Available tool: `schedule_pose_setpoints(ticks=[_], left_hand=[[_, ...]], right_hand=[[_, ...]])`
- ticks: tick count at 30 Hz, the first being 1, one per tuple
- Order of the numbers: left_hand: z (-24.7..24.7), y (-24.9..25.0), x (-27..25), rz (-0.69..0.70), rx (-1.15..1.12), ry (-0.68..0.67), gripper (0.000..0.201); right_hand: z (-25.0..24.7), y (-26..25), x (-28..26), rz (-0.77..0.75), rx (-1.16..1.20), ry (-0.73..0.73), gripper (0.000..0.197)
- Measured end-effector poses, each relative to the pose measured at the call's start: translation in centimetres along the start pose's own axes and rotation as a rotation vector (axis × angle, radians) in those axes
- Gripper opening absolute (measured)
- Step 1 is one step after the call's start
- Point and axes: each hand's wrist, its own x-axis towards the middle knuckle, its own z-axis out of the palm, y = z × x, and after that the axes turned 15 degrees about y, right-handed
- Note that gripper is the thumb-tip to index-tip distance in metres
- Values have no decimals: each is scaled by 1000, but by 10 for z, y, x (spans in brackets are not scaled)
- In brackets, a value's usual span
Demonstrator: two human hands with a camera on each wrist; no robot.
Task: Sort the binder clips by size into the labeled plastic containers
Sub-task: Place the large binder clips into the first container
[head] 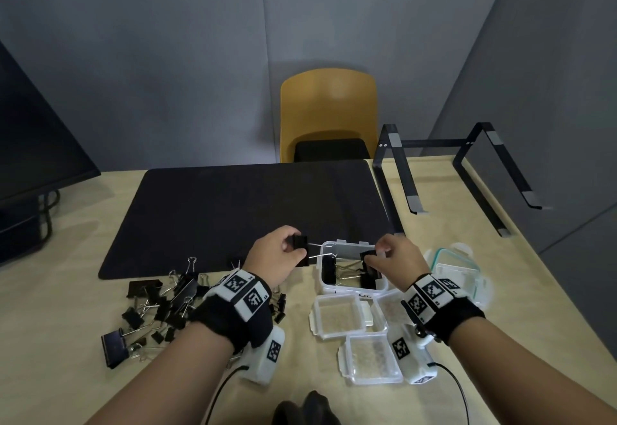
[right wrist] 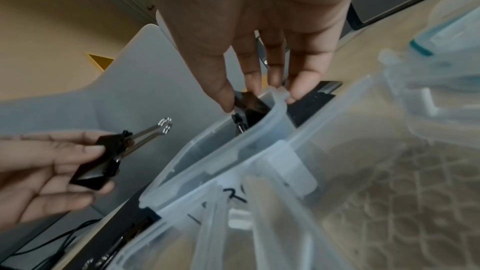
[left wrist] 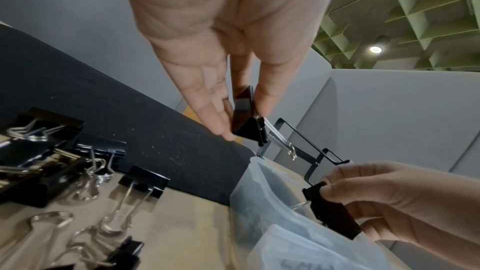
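Head view shows the large clear container [head: 337, 287], its label partly hidden, holding several black binder clips at the near edge of a black mat [head: 233, 204] on a pale wooden desk [head: 60, 307]. Three small clear containers [head: 337, 316] sit just in front of it, and a teal-rimmed lid [head: 457, 267] lies to its right. A loose pile of unsorted clips [head: 160, 307] of mixed sizes lies on the desk to the left, near the mat's front corner. Beyond the desk stand a yellow chair [head: 329, 107], grey partition walls, a black metal stand [head: 467, 170] at the right and a dark monitor [head: 33, 144] at the left. The left hand [head: 277, 257] is raised just left of the large container, pinching a black binder clip [left wrist: 246, 118] by its body, wire handles pointing toward the container. The right hand [head: 397, 257] hangs over the container's right end, fingers pointing down and pinching another black clip [left wrist: 332, 210] partly inside the rim.
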Motion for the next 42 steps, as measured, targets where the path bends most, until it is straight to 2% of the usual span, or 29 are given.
schedule_pose_setpoints(ticks=[5,12,19,25,32,34,38,42], left_hand=[[13,11,3,73,71,-45,22],[24,23,6,175,201,-116,22],[38,29,5,295,350,-186,23],[42,34,7,380,468,-286,33],[50,40,13,384,524,-329,16],[53,40,11,393,587,-322,14],[56,31,11,493,710,-267,29],[55,21,8,500,618,-224,29]], right_hand=[[6,5,-2,-18,-27,-5,23],[6,5,-4,-121,-72,-23,16],[6,9,-4,-128,-90,-69,29],[6,8,-3,-118,-103,-68,32],[5,8,-4,-128,-112,-65,34],[5,8,-4,-138,-112,-65,34],[5,8,-4,-145,-112,-63,33],[3,7,-7,-149,-115,-107,39]])
